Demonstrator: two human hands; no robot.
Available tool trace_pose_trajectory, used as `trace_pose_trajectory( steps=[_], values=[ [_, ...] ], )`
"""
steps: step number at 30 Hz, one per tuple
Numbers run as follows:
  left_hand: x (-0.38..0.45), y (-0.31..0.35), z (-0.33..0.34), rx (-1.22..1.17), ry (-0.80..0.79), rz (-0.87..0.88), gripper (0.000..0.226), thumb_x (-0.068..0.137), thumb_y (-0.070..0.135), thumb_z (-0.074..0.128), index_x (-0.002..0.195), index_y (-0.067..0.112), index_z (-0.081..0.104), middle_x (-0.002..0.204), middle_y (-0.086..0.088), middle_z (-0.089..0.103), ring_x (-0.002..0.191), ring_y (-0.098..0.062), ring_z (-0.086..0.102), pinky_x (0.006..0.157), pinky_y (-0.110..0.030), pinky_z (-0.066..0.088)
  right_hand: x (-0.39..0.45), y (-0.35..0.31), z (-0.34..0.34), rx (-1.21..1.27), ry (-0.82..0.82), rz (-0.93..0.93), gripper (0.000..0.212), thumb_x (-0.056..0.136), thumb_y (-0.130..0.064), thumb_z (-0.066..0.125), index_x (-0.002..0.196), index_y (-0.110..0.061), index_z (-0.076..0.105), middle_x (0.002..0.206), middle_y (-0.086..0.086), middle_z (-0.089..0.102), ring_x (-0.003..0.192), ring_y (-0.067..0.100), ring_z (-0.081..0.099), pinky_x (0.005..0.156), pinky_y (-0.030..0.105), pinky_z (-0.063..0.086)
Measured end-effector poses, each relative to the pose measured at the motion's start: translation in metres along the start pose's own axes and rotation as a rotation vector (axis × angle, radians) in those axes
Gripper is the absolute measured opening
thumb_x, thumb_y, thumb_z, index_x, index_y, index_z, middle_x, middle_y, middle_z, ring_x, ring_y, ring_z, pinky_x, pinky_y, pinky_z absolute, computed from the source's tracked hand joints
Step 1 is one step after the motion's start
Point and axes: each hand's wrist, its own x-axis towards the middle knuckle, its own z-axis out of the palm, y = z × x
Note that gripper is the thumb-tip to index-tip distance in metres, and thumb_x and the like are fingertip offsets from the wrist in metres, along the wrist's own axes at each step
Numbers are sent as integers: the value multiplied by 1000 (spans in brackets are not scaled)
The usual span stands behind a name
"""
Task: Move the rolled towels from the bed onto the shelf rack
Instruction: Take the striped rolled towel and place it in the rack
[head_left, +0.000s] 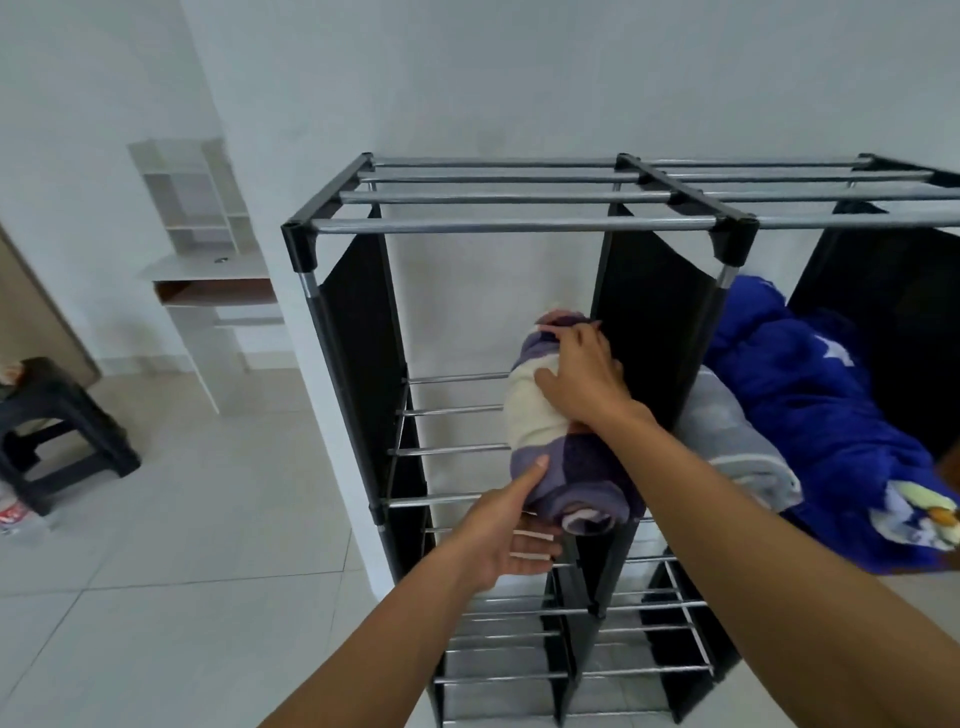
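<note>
A black shelf rack (311, 244) with silver rods stands against the white wall. A rolled towel (535, 421), purple, cream and lilac, lies on the rods of the left compartment's middle shelf, against the black divider. My right hand (582, 379) presses flat on top of the roll, fingers curled over its far end. My left hand (498, 540) holds the roll's near end from below, thumb up along its side. In the right compartment lie a grey rolled towel (737, 441) and a blue rolled towel (810, 410). The bed is out of view.
A black plastic stool (57, 431) stands on the tiled floor at far left. Behind it a white desk with small shelves (208, 275) sits against the wall. Lower rod shelves (519, 649) of the rack hold nothing.
</note>
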Motion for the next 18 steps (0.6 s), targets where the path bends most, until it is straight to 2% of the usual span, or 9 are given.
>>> trace_pose_trajectory(
  steps=[2,4,6,9,11,14,16,18],
  values=[
    [2,4,-4,79,-9,-20,59,83,66,50,106,14,64,96,-12,67,84,-26,67,74,-39,57,-3,4,10,72,40,68,69,86,-35,59,144,-15,28,156,11,14,142,34,18,112,50,27],
    [2,5,-8,126,-32,-39,59,83,67,48,107,15,62,97,-14,66,85,-28,68,72,-41,58,-5,6,15,171,80,156,81,83,-39,63,147,-14,21,159,12,4,143,36,17,114,49,27],
    [1,5,-9,123,-63,-57,60,84,66,48,114,15,59,98,-15,65,85,-28,67,68,-40,58,-5,10,17,258,60,264,92,79,-46,66,149,-13,15,158,16,9,140,39,26,113,47,30],
    [4,8,-6,-4,-151,-80,54,87,59,52,120,16,57,112,-17,66,85,-27,68,67,-38,59,-1,16,16,277,-8,384,103,76,-54,66,150,-10,9,151,19,31,135,39,37,109,43,34],
    [8,13,-3,-95,-167,-60,47,88,49,57,119,14,57,119,-19,66,79,-27,69,71,-37,59,2,19,12,275,-17,392,100,77,-49,67,149,-9,9,146,19,40,132,38,43,106,40,38],
    [15,18,-2,-146,-147,-6,51,89,36,63,128,5,52,123,-25,64,77,-29,69,68,-36,60,4,18,8,332,17,383,93,77,-40,67,147,-13,12,142,19,44,128,39,45,104,42,41],
    [16,22,-2,-141,-143,34,47,90,30,62,128,3,52,119,-23,65,77,-29,68,65,-35,61,3,15,7,352,59,347,85,76,-36,67,144,-15,20,140,19,44,126,39,46,104,42,41],
    [20,26,-4,-135,-141,81,41,91,28,61,125,4,54,105,-18,68,75,-26,68,63,-33,60,3,10,3,364,111,310,78,78,-33,66,142,-15,26,139,19,42,126,39,45,103,41,40]
  ],
)
